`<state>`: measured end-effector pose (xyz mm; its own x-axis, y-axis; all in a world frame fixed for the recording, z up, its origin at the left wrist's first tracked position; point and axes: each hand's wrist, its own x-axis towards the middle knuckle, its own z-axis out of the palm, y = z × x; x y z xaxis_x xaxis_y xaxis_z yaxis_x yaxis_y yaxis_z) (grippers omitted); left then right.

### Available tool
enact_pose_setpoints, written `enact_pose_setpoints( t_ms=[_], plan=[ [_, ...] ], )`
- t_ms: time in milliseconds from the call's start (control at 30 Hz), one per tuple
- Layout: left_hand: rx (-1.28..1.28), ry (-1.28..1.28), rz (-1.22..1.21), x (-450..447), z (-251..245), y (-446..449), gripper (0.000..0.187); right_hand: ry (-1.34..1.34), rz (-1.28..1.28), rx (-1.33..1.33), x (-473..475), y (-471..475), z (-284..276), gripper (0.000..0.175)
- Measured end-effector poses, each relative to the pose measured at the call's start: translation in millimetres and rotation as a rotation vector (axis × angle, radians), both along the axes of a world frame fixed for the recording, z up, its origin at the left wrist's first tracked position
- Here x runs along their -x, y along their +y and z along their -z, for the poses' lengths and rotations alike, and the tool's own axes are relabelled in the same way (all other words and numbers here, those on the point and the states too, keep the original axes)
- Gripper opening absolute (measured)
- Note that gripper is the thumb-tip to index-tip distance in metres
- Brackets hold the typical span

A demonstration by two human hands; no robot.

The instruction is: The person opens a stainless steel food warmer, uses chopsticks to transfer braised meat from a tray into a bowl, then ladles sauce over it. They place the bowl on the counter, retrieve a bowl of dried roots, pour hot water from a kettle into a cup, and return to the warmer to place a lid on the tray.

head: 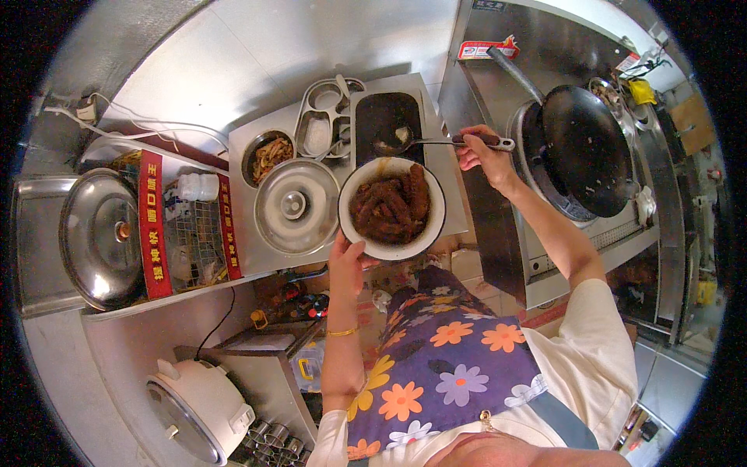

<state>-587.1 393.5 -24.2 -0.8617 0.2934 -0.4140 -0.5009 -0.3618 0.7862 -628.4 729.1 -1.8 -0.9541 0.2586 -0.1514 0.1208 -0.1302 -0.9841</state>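
Note:
My left hand (350, 262) grips the near left rim of a white enamel bowl (437, 207) with a dark edge. Dark brown braised meat pieces (388, 207) in sauce fill much of it. My right hand (483, 156) is closed around the dark grip of a metal ladle (435, 140). The ladle's head lies over a rectangular pan (352, 117) of dark liquid, just beyond the bowl, with a pale lump in it. Whether the head touches the liquid, I cannot tell. The bowl overlaps the pan's near end and the counter's front edge.
Left of the bowl are a round steel lid (271, 225), a dish of food strips (271, 154) and a divided steel tray (303, 125). A black wok (586, 152) leans over the stove at right. Further left sits a large domed lid (99, 245); a rice cooker (204, 391) stands below.

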Motion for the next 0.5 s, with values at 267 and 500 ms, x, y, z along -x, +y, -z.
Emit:
enact_pose_setpoints(
  t_ms=[267,500],
  plan=[
    [0.011,-0.025,0.012,0,-6,0,0.048,-0.006,0.011,0.001,-3,-2,7,0.023],
    [0.017,-0.016,-0.011,-3,-8,2,0.045,0.023,0.011,0.061,-8,1,15,0.026]
  ],
)
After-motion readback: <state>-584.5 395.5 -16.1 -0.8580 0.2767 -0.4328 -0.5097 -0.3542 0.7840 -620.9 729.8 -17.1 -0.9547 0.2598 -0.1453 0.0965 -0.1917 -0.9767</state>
